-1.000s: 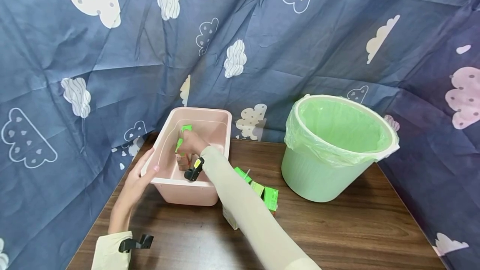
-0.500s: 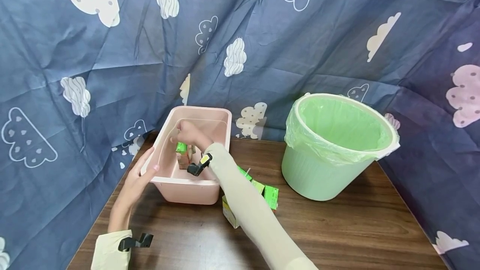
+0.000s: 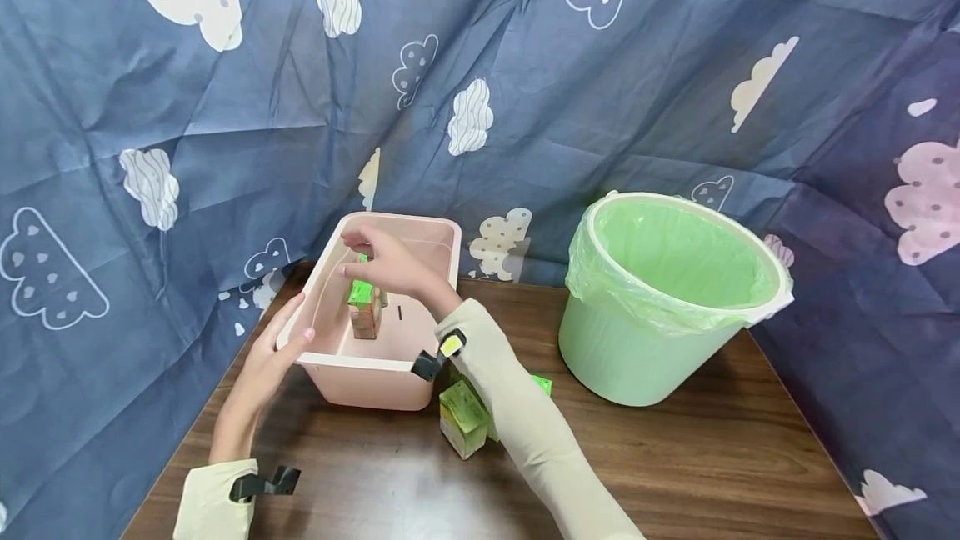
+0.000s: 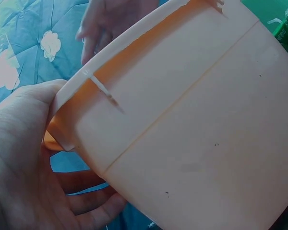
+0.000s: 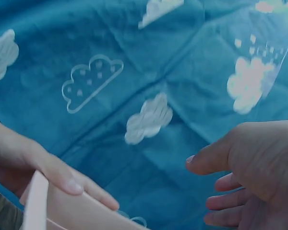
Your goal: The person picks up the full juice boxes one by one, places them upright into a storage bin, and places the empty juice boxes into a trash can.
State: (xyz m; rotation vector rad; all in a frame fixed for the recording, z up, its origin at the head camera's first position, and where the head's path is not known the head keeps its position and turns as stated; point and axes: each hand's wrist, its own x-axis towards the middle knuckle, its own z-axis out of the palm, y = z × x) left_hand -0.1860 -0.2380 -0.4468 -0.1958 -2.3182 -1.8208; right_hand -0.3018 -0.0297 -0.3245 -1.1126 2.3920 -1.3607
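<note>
A pink plastic tub (image 3: 367, 387) stands at the back left of the table. My left hand (image 3: 262, 365) holds its front left corner; in the left wrist view the thumb lies at the rim and the fingers (image 4: 89, 191) bend against the outside wall. Inside the tub a small drink carton (image 3: 365, 319) with a bright green top stands upright, and another shows partly behind it. Above these cartons hovers my right hand (image 3: 390, 265), thumb and fingers apart, nothing held. The right wrist view also shows that hand (image 5: 259, 167) loose and free.
Right of the tub, a green-and-yellow carton (image 3: 463, 422) stands on the wooden table (image 3: 712, 457); other cartons are partly hidden behind my right sleeve (image 3: 517, 407). A green bin (image 3: 618, 357) with a clear liner stands farther right. A blue cloud-print cloth (image 3: 600, 107) hangs behind.
My right hand was low among the cartons in the tub. It has let go of a green-topped carton, risen and drawn slightly back. The left hand has stayed on the tub.
</note>
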